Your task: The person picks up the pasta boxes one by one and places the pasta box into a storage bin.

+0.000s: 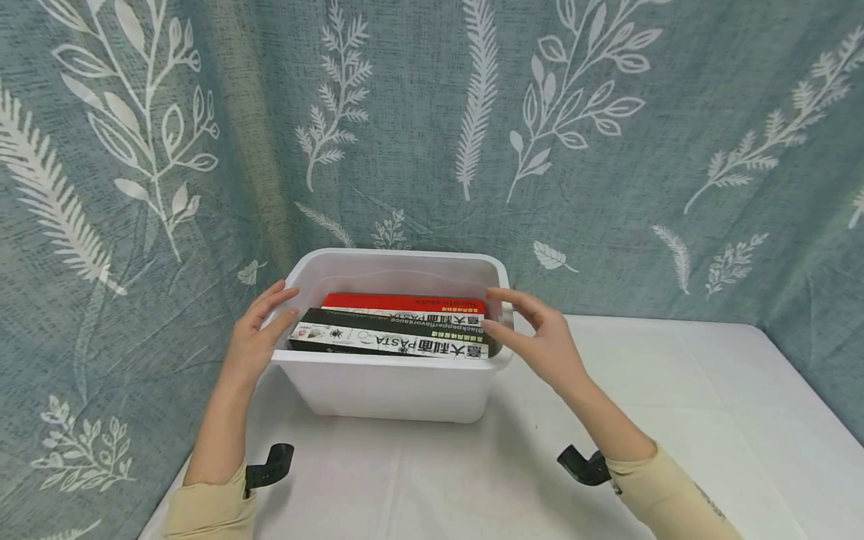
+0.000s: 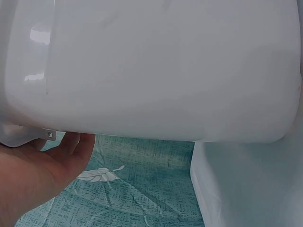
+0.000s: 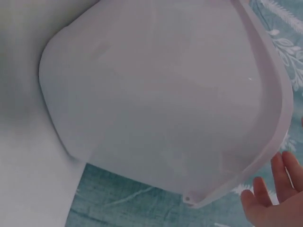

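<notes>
A white plastic bin [image 1: 398,390] stands upright on the table. Inside lie a red pasta box [image 1: 405,301] and a black-and-white pasta box [image 1: 388,339], printed sides up. My left hand [image 1: 255,337] is at the bin's left rim, thumb and fingertips reaching over it. From the left wrist, the hand [image 2: 52,170] appears beside the rim's handle tab, fingers partly hidden; contact is unclear. My right hand [image 1: 540,337] is at the right rim with thumb and fingers spread. In the right wrist view its loosely bent fingers [image 3: 281,182] are just off the rim.
A white cloth covers the table [image 1: 675,390], extending right of the bin and in front. Behind and to the left hangs a blue-green curtain [image 1: 418,150] with white leaf prints. Black wrist mounts [image 1: 270,465] stick out from both forearms.
</notes>
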A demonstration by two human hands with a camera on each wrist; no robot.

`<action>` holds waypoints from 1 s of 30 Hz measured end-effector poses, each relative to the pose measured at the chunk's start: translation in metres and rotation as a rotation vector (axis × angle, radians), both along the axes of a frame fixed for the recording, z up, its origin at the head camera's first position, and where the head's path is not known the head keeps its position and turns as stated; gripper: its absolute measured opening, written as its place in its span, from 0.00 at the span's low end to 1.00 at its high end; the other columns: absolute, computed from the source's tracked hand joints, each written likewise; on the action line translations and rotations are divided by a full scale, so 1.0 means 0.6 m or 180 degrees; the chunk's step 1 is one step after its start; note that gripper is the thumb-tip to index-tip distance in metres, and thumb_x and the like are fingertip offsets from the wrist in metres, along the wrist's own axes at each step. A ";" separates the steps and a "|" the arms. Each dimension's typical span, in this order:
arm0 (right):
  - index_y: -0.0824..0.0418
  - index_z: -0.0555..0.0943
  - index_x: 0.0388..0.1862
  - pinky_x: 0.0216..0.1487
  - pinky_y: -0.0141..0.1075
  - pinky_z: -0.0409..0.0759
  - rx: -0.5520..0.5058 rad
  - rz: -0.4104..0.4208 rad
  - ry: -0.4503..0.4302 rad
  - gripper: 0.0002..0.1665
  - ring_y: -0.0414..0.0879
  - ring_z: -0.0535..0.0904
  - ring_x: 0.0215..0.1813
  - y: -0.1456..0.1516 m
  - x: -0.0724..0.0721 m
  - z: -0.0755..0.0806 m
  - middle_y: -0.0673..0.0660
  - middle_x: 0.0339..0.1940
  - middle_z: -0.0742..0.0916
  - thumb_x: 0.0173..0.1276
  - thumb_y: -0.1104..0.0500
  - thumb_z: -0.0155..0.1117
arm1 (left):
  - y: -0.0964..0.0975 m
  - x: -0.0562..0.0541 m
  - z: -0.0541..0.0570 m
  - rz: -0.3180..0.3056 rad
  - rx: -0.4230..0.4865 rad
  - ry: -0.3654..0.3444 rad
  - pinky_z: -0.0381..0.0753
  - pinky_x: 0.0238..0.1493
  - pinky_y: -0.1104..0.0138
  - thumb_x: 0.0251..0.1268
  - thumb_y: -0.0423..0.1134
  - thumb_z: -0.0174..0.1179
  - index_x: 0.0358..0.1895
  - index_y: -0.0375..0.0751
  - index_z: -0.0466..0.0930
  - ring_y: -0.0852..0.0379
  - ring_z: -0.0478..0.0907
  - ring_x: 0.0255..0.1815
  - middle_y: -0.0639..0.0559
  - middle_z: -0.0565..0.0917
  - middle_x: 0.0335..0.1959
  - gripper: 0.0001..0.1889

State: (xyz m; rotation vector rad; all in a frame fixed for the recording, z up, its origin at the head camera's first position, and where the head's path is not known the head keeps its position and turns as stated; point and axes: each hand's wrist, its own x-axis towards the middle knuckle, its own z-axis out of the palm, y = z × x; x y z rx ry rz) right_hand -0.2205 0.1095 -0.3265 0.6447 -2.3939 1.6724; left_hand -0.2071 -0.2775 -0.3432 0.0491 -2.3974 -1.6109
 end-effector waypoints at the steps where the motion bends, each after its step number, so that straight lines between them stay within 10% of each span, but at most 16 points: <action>1: 0.53 0.78 0.63 0.72 0.47 0.59 -0.0039 -0.0019 -0.0002 0.27 0.44 0.67 0.71 0.002 0.001 -0.001 0.49 0.62 0.80 0.65 0.55 0.70 | 0.000 -0.001 0.000 0.0003 0.0008 -0.0001 0.40 0.71 0.39 0.74 0.42 0.53 0.70 0.33 0.65 0.45 0.41 0.79 0.49 0.53 0.78 0.26; 18: 0.57 0.75 0.65 0.70 0.41 0.65 -0.0129 -0.0311 -0.0053 0.28 0.45 0.67 0.69 0.064 0.002 -0.044 0.51 0.65 0.78 0.68 0.55 0.67 | -0.003 0.001 0.002 -0.0015 0.0067 0.0046 0.39 0.72 0.42 0.74 0.39 0.54 0.69 0.30 0.65 0.45 0.42 0.78 0.46 0.53 0.78 0.26; 30: 0.62 0.73 0.67 0.63 0.67 0.56 0.0925 -0.1091 0.0908 0.32 0.65 0.61 0.70 0.128 -0.021 -0.080 0.65 0.68 0.73 0.65 0.54 0.69 | -0.012 0.007 0.004 0.0035 -0.0045 -0.0002 0.39 0.71 0.39 0.74 0.40 0.54 0.70 0.31 0.64 0.42 0.41 0.78 0.46 0.52 0.78 0.26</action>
